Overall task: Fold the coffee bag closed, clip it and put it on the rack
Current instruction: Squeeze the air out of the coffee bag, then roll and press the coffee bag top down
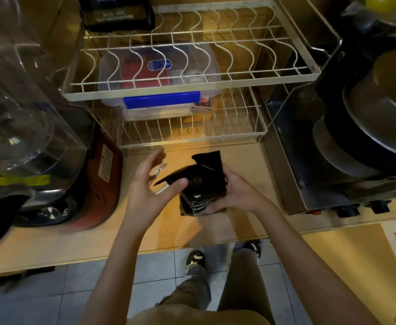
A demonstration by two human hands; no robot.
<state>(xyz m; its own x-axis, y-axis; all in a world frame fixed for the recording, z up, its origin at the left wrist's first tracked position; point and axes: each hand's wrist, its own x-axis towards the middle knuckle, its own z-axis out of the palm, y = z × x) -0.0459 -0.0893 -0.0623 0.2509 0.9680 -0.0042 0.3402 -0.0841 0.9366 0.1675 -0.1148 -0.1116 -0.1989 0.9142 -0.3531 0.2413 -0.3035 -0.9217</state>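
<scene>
A black coffee bag (200,184) with white lettering stands on the wooden counter (75,242), its top open and crumpled with one flap sticking up. My right hand (233,195) grips the bag's right side. To the bag's left my left hand (150,186) hovers with fingers spread, its thumb touching the bag's top edge. A small metal clip (157,171) lies on the counter just behind my left hand, partly hidden by it. The white wire rack (192,90) stands behind the bag with two tiers.
A clear plastic box with a blue latch (162,99) sits on the rack's lower tier. A dark bag (119,12) stands at the rack's back left. A blender and red appliance (98,184) crowd the left; a stove with stacked pots (368,137) fills the right.
</scene>
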